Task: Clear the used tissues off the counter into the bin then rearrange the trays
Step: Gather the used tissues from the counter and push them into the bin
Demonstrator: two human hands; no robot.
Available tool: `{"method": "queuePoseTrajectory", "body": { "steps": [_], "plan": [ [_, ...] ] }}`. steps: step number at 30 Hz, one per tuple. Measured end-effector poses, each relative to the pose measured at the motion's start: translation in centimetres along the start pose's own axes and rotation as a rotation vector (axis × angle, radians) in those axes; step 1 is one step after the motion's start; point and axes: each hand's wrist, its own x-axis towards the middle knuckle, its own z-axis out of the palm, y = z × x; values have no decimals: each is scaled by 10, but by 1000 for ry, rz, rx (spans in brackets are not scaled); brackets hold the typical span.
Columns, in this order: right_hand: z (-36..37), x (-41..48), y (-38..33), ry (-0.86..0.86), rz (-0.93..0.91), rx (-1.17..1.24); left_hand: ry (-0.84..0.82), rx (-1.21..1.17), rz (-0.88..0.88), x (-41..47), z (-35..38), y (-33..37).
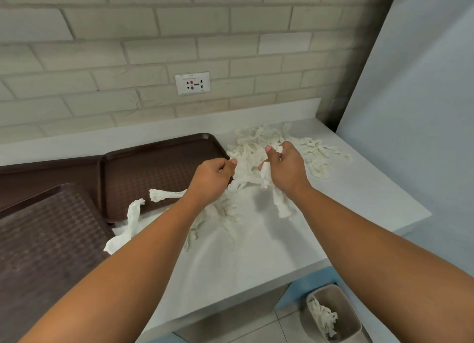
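On the counter [256,245] beside the brown trays [154,168], the left hand [214,180] and the right hand [286,169] each curl their fingers round strips of the scattered tissues [256,144].

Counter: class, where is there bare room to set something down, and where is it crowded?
Bare: the front of the counter, bordered by the near tray, the front edge and the tissues; also the right corner beyond the right hand. Crowded: mid-counter, where tissues heap round the left hand; trays fill the left.

Single head-worn view, angled down, close over the counter [269,240], edges perhaps warped
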Motion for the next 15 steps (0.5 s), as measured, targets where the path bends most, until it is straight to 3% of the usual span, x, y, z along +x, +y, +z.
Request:
{"method": "queuePoseTrajectory", "body": {
  "steps": [7,11,15],
  "plan": [
    [-103,-21,44,129,-3,-34,-112,-72,2,-15,87,45],
    [-177,-38,82,132,161,-31,-204,-196,-47,-33,153,76],
    [-244,-59,127,105,311,-5,-357,-37,66,-58,224,102]
  ]
}}
